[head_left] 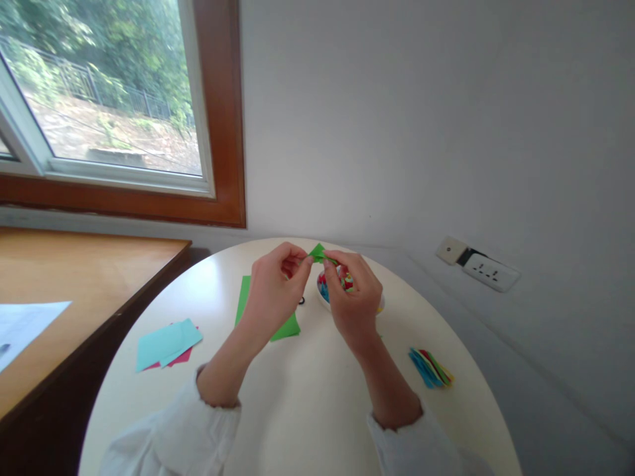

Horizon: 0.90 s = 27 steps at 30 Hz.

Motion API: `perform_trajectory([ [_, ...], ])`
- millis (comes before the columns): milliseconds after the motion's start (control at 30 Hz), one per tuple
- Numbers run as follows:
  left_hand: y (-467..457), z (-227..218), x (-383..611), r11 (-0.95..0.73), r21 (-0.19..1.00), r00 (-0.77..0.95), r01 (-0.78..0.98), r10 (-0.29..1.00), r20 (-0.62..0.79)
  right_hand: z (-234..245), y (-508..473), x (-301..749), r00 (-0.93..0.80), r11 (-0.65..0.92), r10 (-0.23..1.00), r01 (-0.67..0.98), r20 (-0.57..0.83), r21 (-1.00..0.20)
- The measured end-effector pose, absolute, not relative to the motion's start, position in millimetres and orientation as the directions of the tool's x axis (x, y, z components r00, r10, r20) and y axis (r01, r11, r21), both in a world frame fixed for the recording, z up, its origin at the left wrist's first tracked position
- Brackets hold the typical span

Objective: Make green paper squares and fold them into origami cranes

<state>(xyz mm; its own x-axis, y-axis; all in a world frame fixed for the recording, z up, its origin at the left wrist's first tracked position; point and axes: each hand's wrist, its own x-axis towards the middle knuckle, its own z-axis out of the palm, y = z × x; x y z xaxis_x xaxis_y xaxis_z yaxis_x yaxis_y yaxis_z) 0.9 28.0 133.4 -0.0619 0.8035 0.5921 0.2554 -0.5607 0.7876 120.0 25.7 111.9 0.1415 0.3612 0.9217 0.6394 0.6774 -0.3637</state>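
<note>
Between my two hands a small piece of folded green paper (318, 252) is held up above the far side of the table. My left hand (276, 285) pinches its left end between thumb and fingers. The right end is pinched by my right hand (355, 289). Beneath my right hand stands a white bowl (323, 301) with small red, blue and green paper pieces in it, partly covered by the hand. Green sheets (288, 329) lie under my left hand and forearm. A small dark ring-shaped thing (301, 301) shows beside them, mostly hidden.
Light blue sheets (163, 345) lie over pink paper (182, 357) on the left of the round white table (307, 410). Several coloured strips (430, 368) are bunched on the right. A wooden desk (99, 271) bearing a printed sheet (27, 324) stands left. Behind are a wall and window.
</note>
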Motion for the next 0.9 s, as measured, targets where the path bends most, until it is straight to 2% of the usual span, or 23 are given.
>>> perform_trajectory([
  [133, 33, 130, -4, -0.670, 0.632, -0.041, 0.390, 0.673, 0.738, 108, 30, 122, 0.222, 0.669, 0.506, 0.509, 0.834, -0.542],
  [267, 36, 130, -8, -0.739, 0.568, 0.098, 0.363, 0.636, 0.765, 106, 34, 123, 0.224, 0.686, 0.591, 0.366, 0.775, -0.629],
  [467, 32, 135, -10, -0.747, 0.568, 0.151, 0.344, 0.641, 0.752, 107, 34, 123, 0.177, 0.720, 0.614, 0.273, 0.769, -0.638],
  [767, 36, 133, -16, -0.825, 0.344, 0.160, 0.448, 0.453, 0.877, 110, 31, 125, 0.135, 0.718, 0.628, 0.281, 0.767, -0.637],
  [900, 37, 132, -17, -0.835, 0.294, 0.156, 0.466, 0.405, 0.901, 112, 29, 122, 0.155, 0.737, 0.620, 0.221, 0.769, -0.638],
])
